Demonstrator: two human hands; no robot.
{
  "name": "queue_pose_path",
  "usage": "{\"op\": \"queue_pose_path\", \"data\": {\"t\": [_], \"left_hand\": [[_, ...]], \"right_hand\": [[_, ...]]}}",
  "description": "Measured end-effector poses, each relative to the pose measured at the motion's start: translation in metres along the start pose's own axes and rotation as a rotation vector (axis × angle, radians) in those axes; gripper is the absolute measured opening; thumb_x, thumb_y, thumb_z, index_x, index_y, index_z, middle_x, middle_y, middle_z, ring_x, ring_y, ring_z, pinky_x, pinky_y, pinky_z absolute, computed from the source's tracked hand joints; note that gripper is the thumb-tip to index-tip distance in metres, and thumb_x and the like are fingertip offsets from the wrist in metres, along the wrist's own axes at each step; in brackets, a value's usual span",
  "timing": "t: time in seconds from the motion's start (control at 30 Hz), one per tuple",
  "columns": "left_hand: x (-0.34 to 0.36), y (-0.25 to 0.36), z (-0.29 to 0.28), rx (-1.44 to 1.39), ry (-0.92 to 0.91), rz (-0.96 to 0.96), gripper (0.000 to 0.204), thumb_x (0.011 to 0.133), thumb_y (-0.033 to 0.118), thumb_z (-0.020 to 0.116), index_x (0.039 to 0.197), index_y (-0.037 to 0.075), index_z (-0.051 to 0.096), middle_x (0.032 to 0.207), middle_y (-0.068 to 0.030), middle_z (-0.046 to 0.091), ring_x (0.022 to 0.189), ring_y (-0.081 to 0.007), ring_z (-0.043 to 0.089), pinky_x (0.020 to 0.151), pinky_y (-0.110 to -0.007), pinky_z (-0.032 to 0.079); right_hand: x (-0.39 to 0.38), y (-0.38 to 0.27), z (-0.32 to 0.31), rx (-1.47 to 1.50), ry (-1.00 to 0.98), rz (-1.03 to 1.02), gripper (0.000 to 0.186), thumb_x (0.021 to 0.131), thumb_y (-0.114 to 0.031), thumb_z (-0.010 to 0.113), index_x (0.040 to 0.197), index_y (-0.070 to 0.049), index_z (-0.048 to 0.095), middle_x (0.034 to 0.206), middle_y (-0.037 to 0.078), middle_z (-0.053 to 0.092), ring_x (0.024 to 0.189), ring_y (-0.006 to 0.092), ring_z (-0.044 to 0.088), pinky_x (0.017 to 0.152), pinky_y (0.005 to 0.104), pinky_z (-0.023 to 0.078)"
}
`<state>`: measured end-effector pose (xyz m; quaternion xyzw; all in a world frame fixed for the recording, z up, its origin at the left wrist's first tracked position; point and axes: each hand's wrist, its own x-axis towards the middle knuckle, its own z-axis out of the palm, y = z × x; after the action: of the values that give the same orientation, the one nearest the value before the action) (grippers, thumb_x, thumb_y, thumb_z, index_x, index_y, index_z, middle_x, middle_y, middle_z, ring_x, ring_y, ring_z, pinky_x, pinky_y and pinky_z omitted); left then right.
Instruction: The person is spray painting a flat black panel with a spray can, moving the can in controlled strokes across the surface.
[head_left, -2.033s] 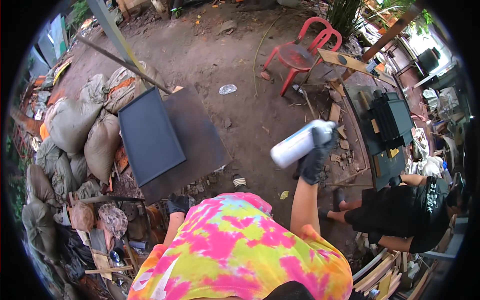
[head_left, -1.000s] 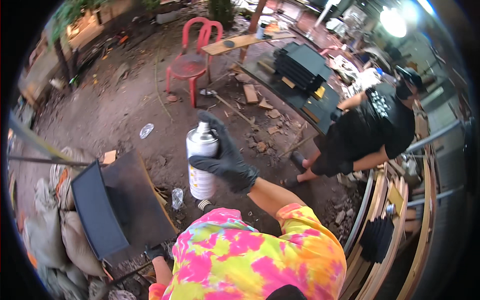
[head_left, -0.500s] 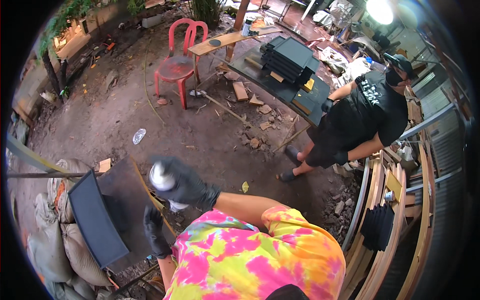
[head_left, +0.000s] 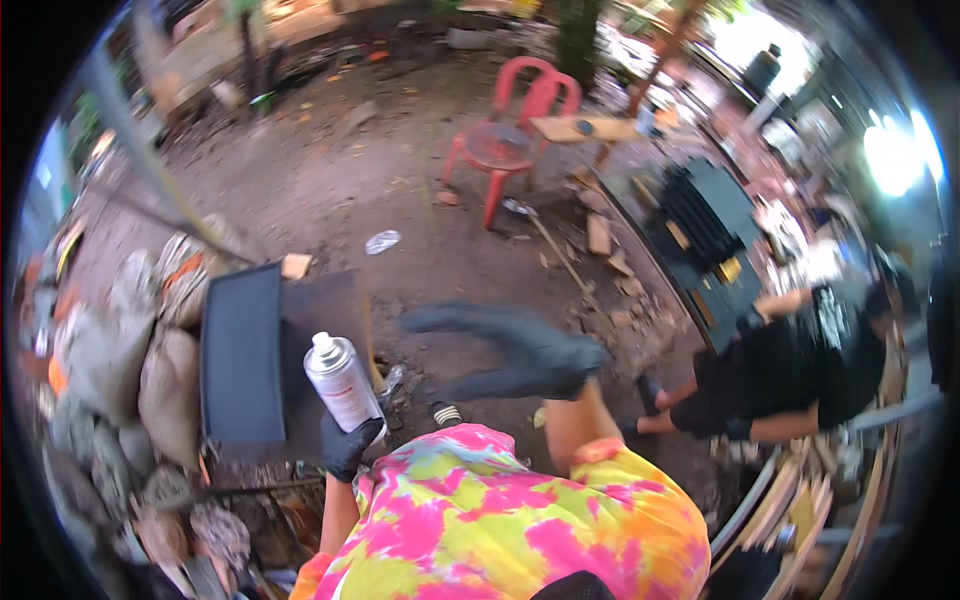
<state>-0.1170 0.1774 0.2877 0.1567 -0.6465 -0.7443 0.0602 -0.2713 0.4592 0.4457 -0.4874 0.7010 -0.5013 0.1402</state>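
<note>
Fingers (head_left: 362, 432) clasped low on a can (head_left: 345, 385), with the other hand spread

Black-gloved, the person's left hand (head_left: 345, 455) was clamped round the lower end of the white can, whose top leaned up and to the left, toward a dark tray (head_left: 242, 355). The right hand (head_left: 545, 355), also gloved and somewhat blurred, was empty, its thumb and fingers wide apart, to the right of the can and not touching it. From where I stood, the can was near the right edge of a board (head_left: 325, 290); whether above or beside it, I could not tell. The tray covered the board's left part, close to bulging sacks (head_left: 175, 395). Farther right, a co-worker (head_left: 790, 385) in black stood beside a table (head_left: 650, 230) bearing a stack of dark trays (head_left: 705, 210).

In my judgement, the low grip served well, since it left the can's white top clear. Good handling called for firm left fingers, a steadier upright can, and both gloves kept off the tray's face.
</note>
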Motion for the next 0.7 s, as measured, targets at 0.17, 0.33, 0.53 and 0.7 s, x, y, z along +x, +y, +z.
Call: {"op": "queue_pose_path", "data": {"t": [0.17, 0.33, 0.53, 0.7], "left_hand": [[-0.016, 0.01, -0.015, 0.136, 0.074, -0.137, 0.051, 0.075, 0.025, 0.089, 0.118, 0.003, 0.072, 0.105, -0.0095, 0.077, 0.095, -0.0203, 0.073, 0.087, -0.037, 0.057], [-0.021, 0.017, -0.01, 0.486, 0.09, 0.251, 0.076, 0.071, 0.057, 0.086, 0.125, 0.009, 0.067, 0.112, -0.0222, 0.073, 0.103, -0.0428, 0.07, 0.089, -0.048, 0.055], [-0.033, 0.029, 0.013, 0.46, 0.279, 0.348, 0.069, 0.069, 0.055, 0.086, 0.12, 0.013, 0.067, 0.098, -0.0158, 0.077, 0.086, -0.0368, 0.074, 0.08, -0.045, 0.058], [-0.062, 0.008, 0.0, 0.606, 0.427, 0.421, 0.088, 0.073, 0.06, 0.085, 0.14, 0.01, 0.059, 0.119, -0.0167, 0.072, 0.106, -0.0365, 0.07, 0.093, -0.045, 0.055]], "right_hand": [[0.029, 0.039, 0.045, 0.27, 0.098, 0.171, 0.098, 0.076, -0.019, 0.089, 0.158, -0.005, 0.038, 0.151, 0.018, 0.052, 0.139, 0.0326, 0.051, 0.117, 0.049, 0.037], [0.067, 0.031, 0.164, 0.568, 0.249, 0.03, 0.116, 0.07, -0.01, 0.094, 0.164, -0.007, 0.025, 0.155, 0.015, 0.045, 0.139, 0.0287, 0.048, 0.117, 0.0457, 0.04], [0.094, 0.045, 0.168, 0.478, 0.209, -0.032, 0.111, 0.069, -0.017, 0.095, 0.159, -0.004, 0.031, 0.151, 0.012, 0.044, 0.135, 0.0271, 0.048, 0.113, 0.044, 0.043], [0.156, 0.017, 0.155, 0.273, 0.076, -0.003, 0.095, 0.078, -0.013, 0.088, 0.158, -0.005, 0.037, 0.139, 0.011, 0.053, 0.12, 0.0228, 0.057, 0.106, 0.042, 0.048]]}}
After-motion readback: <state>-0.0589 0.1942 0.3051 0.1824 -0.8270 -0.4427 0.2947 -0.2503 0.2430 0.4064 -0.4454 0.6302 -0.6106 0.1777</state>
